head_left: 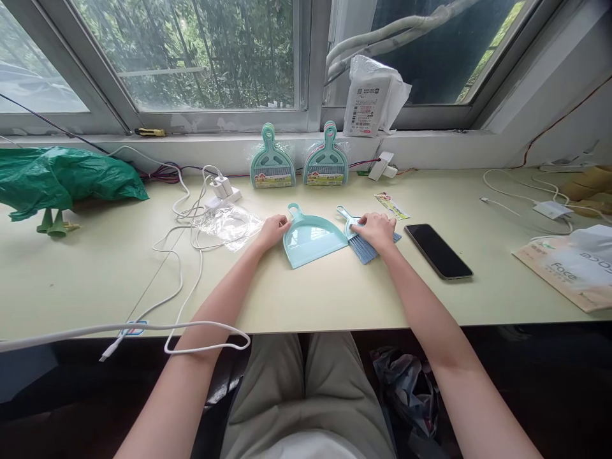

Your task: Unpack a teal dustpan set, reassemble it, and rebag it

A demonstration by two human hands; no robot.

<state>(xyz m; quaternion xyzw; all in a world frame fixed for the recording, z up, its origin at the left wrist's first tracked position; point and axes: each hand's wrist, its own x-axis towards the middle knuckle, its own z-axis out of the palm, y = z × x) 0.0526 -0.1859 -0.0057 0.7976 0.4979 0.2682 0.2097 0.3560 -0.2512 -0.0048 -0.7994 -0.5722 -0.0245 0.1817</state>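
A small light-blue dustpan (pixel 313 240) lies flat on the pale desk (pixel 335 293), handle toward the window. My left hand (pixel 273 231) rests at its left edge, fingers curled against the rim by the handle. To the right lies a matching little brush (pixel 364 245) with blue bristles. My right hand (pixel 377 230) covers it, fingers closed round its handle. Two packaged dustpan sets (pixel 272 159) (pixel 326 158) lean upright against the wall behind.
A black phone (pixel 438 250) lies right of the brush, a printed label (pixel 391 206) behind it. Clear plastic wrap (pixel 228 224), white chargers and cables (pixel 191 255) sit left. A green bag (pixel 62 178) lies far left, a paper package (pixel 574 268) far right.
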